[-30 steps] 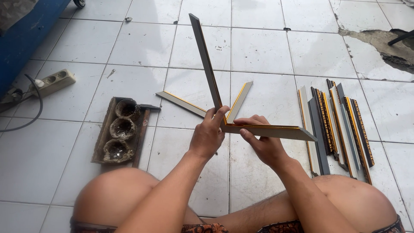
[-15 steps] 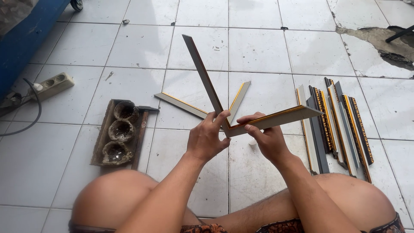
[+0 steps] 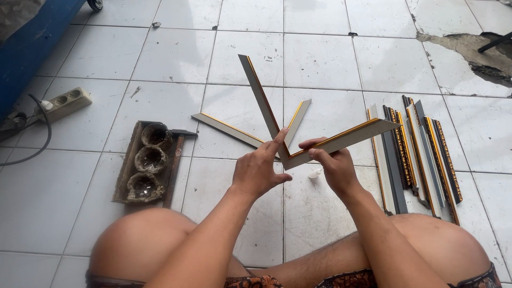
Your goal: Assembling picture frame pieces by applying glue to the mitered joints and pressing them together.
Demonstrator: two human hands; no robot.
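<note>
I hold two grey frame mouldings with gold inner edges, joined at a corner into a V above the floor. My left hand (image 3: 260,169) grips the left moulding (image 3: 260,97), which rises up and to the left. My right hand (image 3: 332,166) pinches the right moulding (image 3: 345,138), which slants up to the right. The mitred ends meet between my thumbs. Two more moulding pieces (image 3: 229,130) lie on the white tiles behind the corner.
A row of several cut mouldings (image 3: 416,152) lies on the tiles at right. A wooden tray with three round cups (image 3: 146,162) sits at left, a power strip (image 3: 64,104) and cable farther left. My bare knees fill the bottom. A small white object (image 3: 316,173) lies below my hands.
The right moulding has swung up from nearly level to a slant, and the left one has tilted further left, so the joined corner opened into a wider V.
</note>
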